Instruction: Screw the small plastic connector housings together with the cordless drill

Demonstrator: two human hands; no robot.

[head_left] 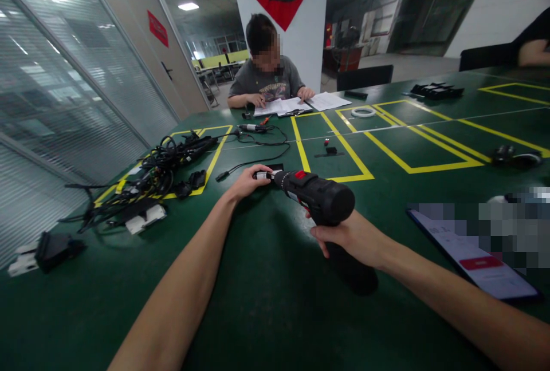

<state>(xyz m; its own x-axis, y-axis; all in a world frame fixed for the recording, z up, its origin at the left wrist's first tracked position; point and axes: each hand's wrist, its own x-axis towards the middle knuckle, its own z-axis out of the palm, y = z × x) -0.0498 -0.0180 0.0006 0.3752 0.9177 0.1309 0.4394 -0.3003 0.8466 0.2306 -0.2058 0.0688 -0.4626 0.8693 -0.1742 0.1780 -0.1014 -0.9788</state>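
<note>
Left hand (247, 182), right hand (348, 238) on likely drill (313, 196)

The one head-worn view looks forward and down from just behind the near edge of the green workbench (258, 314), close above the left hand (249, 182) and right hand (348, 239), facing a seated person (268, 67) at the far side, with a glass partition (64, 73) along the left
</note>
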